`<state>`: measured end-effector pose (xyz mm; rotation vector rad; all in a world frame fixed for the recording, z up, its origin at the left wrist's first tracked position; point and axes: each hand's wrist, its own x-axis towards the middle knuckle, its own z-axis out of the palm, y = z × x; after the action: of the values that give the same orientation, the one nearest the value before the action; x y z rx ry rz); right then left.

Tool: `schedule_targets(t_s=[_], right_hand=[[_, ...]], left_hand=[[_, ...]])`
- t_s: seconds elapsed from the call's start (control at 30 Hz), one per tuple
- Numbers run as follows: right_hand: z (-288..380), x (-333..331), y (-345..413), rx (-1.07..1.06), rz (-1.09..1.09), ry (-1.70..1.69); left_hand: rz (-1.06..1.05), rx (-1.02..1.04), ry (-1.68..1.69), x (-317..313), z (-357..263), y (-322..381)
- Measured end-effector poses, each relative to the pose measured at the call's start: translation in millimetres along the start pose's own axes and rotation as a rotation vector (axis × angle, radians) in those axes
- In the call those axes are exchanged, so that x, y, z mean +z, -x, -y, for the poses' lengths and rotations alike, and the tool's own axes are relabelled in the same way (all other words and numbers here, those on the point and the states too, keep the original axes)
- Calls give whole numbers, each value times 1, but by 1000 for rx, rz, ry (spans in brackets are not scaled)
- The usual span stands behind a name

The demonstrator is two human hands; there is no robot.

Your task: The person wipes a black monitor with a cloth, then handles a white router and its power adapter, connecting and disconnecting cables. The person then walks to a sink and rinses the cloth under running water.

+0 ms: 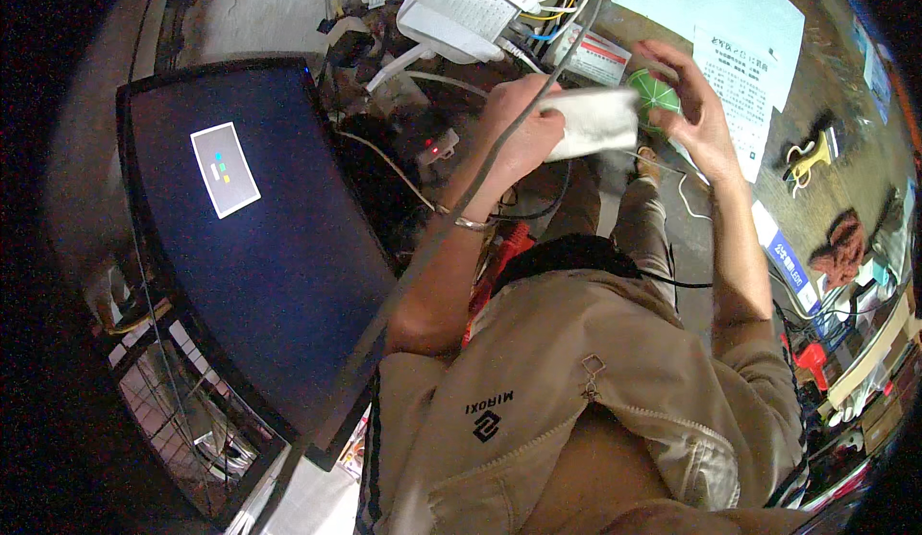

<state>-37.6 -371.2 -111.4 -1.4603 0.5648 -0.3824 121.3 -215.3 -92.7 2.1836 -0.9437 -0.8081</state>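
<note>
My left hand (520,128), with a bracelet at its wrist, grips a white, motion-blurred object (598,123); its exact kind is unclear. At its right end is a round green item (652,99) patterned like a lime slice. My right hand (684,106) is around that green item, the thumb over its face and the bent fingers by its upper edge. Whether the right hand holds it is unclear, and so is whether the green item is joined to the white one. A thin white cord (684,193) hangs below them.
A large dark monitor (259,247) showing a small bright window stands at left. White router-like devices (468,9) with tangled cables are above. Printed sheets (742,88), yellow-handled scissors (810,162) and a brown cloth (841,250) lie at right. A grey cable (472,189) crosses the view.
</note>
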Motion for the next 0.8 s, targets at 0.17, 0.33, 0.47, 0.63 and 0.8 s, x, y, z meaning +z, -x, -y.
schedule_targets(t_s=[0.17, 0.33, 0.47, 0.63, 0.8], right_hand=[[5, 22, -4, -188, 524, 595], [-29, 74, 22, -333, 227, 525], [-50, 80, 12, -70, -30, 36], [-42, 98, -13, -342, 44, 171], [-16, 135, -66, -717, -264, 303]], left_hand=[[110, 155, 38, 11, -4, 8], [-181, -13, 43, 5, 29, 10], [-586, 78, 384, 3, 49, 11], [-383, 422, 914, -14, 60, -18], [-210, 215, 1326, -21, 89, -34]])
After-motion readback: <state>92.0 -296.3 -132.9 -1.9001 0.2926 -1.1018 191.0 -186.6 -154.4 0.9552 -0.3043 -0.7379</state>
